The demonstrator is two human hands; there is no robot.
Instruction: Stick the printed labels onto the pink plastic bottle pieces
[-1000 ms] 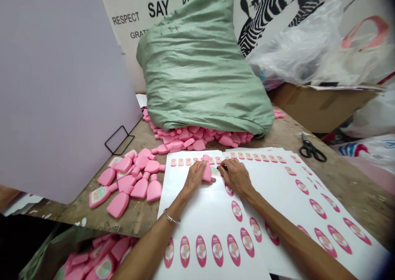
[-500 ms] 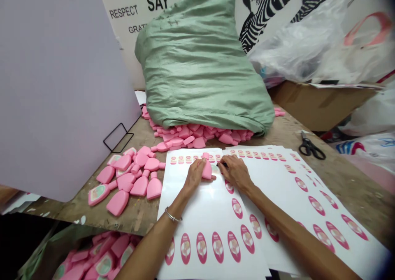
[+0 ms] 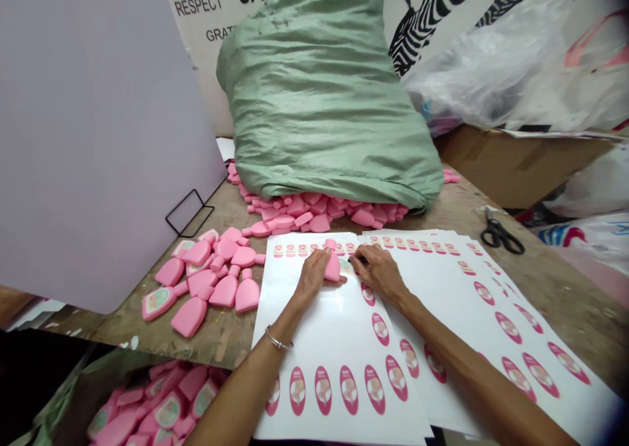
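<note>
Sticker sheet (image 3: 314,328): my landmark, flat on the tabletop (image 3: 555,282).
Pink bottle (image 3: 332,267): over the far part of the sheet, its long axis running near to far, neck toward the sheet's far edge, leaning slightly.
Left hand (image 3: 312,274): over the sheet, grip closed round the bottle, fingertips showing beneath it.
Right hand (image 3: 379,270): by the sheet's right edge, fingers curled; I can't tell whether this grip pinches anything.
Pale label (image 3: 346,266): over the sheet between bottle and right fingertips; I can't make out what holds it.
Key relation: the bottle is in the left grip, and from the right grip it lies just leftward, across that narrow gap.
Loose bottles (image 3: 190,316): left of the sheet.
Scissors (image 3: 502,238): well right of the sheet.
</note>
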